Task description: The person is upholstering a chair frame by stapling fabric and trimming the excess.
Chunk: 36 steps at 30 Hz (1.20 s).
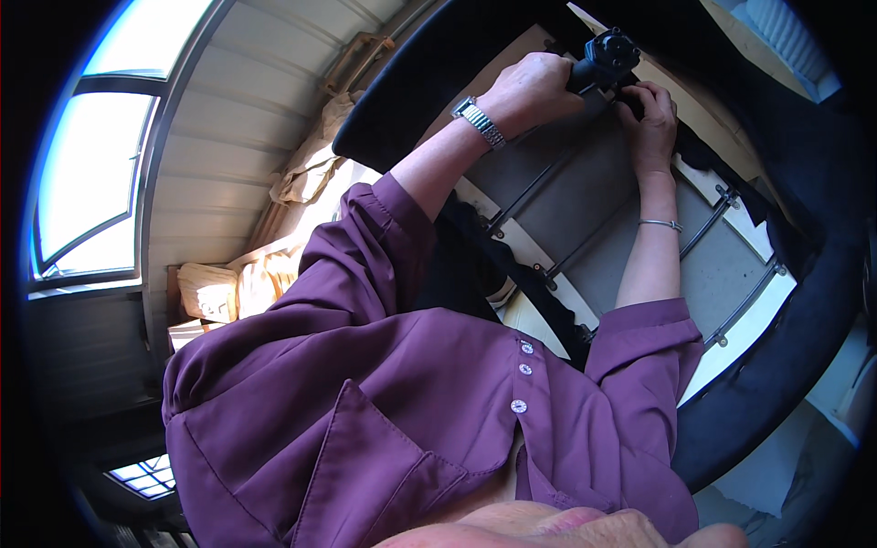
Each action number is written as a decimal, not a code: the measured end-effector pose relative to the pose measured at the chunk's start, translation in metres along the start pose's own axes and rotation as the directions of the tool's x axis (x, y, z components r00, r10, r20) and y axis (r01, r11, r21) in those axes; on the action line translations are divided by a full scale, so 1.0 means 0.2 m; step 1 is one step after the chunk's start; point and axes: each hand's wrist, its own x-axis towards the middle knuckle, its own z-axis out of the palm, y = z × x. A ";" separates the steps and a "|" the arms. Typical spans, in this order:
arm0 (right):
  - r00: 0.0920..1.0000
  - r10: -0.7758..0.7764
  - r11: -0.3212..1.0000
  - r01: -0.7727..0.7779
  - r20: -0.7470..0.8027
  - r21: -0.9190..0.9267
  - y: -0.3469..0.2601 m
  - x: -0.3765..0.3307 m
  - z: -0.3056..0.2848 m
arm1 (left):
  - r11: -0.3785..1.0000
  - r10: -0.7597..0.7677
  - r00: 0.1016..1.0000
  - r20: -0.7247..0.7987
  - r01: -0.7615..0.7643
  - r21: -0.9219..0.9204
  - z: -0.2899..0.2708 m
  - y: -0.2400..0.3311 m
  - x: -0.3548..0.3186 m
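My left hand (539, 89), with a metal-band watch on its wrist, is closed round the grip of a black staple gun (610, 57). The gun's round bolted head faces up, and its nose is down at the far end of an upholstered furniture frame. Close to the gun on its right, my right hand (650, 123) has its thumb and fingers bent together on the edge of black fabric (692, 146). The fingertips are partly hidden. Beneath both arms lies grey sheeting (598, 215), crossed by dark metal rods (572, 251) fixed to pale boards (754, 301).
Black upholstery (438, 73) curves around the frame. On the left are a panelled wall (206, 155), a bright window (96, 178) and light cloth-wrapped bundles (242, 285). White rolled material (784, 36) lies at the upper right.
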 end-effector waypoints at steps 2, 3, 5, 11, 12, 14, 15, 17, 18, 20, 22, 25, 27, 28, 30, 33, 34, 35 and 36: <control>1.000 0.002 1.000 -0.002 0.005 0.000 0.01 -0.01 -0.01 | 0.999 0.021 1.000 -0.003 -0.021 0.027 0.00 0.03 -0.01; 1.000 0.001 1.000 -0.001 0.009 -0.002 0.01 -0.01 -0.01 | 0.997 0.048 0.999 -0.021 -0.047 0.059 0.00 0.04 -0.01; 1.000 -0.004 1.000 0.004 -0.021 0.008 0.00 -0.01 -0.02 | 0.994 0.072 0.997 -0.036 -0.068 0.091 0.00 0.08 -0.03; 0.999 -0.003 0.998 0.001 -0.034 -0.064 -0.02 -0.04 -0.03 | 0.983 0.043 0.999 -0.011 -0.040 0.177 -0.01 0.11 -0.03; 1.000 0.008 0.995 -0.010 -0.024 -0.097 -0.03 -0.05 -0.04 | 0.993 0.034 0.999 -0.014 -0.032 0.110 -0.02 0.09 -0.03; 1.000 0.015 0.992 -0.017 -0.022 -0.122 -0.03 -0.05 -0.05 | 1.000 -0.027 0.999 -0.028 0.027 -0.013 -0.01 0.02 -0.03; 1.000 0.021 0.989 -0.023 -0.019 -0.143 -0.04 -0.05 -0.06 | 0.989 -0.055 0.998 0.002 0.055 -0.138 -0.01 -0.03 -0.03; 1.000 0.002 0.987 -0.005 -0.018 -0.158 -0.04 -0.06 -0.08 | 0.938 -0.086 0.996 0.030 0.091 -0.335 -0.03 -0.10 -0.06; 1.000 -0.016 0.986 0.013 -0.019 -0.166 -0.04 -0.06 -0.10 | 0.935 -0.086 0.996 0.030 0.091 -0.342 -0.01 -0.12 -0.08; 1.000 -0.014 0.986 0.013 -0.007 -0.165 -0.03 -0.08 -0.09 | 0.853 -0.101 0.995 0.019 0.097 -0.513 0.00 -0.16 -0.10; 1.000 -0.011 0.986 0.011 0.003 -0.165 -0.03 -0.09 -0.09 | 0.835 -0.096 0.995 0.028 0.096 -0.542 -0.01 -0.18 -0.12; 0.999 -0.029 0.990 0.027 -0.014 -0.138 -0.04 -0.09 -0.10 | 0.804 -0.077 0.997 0.027 0.078 -0.590 -0.05 -0.17 -0.16; 1.000 0.005 0.977 -0.004 0.005 -0.213 -0.08 -0.08 -0.10 | 0.787 -0.065 0.998 0.015 0.061 -0.614 -0.07 -0.17 -0.19; 1.000 0.002 0.976 0.000 0.008 -0.216 -0.08 -0.07 -0.11 | 0.780 -0.059 0.998 -0.011 0.039 -0.624 -0.09 -0.16 -0.21; 0.998 -0.007 0.979 0.021 0.068 -0.205 -0.09 -0.05 -0.13 | 0.770 -0.054 0.998 -0.039 0.017 -0.637 -0.11 -0.17 -0.23; 0.991 -0.045 0.988 0.063 0.129 -0.138 0.00 -0.03 -0.18 | 0.742 -0.038 0.999 -0.039 0.002 -0.670 -0.12 -0.18 -0.26; 0.989 -0.064 0.984 0.085 0.135 -0.159 0.00 -0.03 -0.20 | 0.741 -0.028 0.999 -0.045 -0.009 -0.671 -0.11 -0.19 -0.27; 0.988 -0.063 0.983 0.086 0.139 -0.162 0.00 -0.02 -0.20 | 0.741 -0.019 0.998 -0.051 -0.020 -0.671 -0.11 -0.19 -0.28; 0.983 -0.091 0.970 0.123 0.157 -0.210 -0.01 -0.02 -0.20 | 0.738 -0.020 0.999 -0.050 -0.019 -0.675 -0.11 -0.20 -0.29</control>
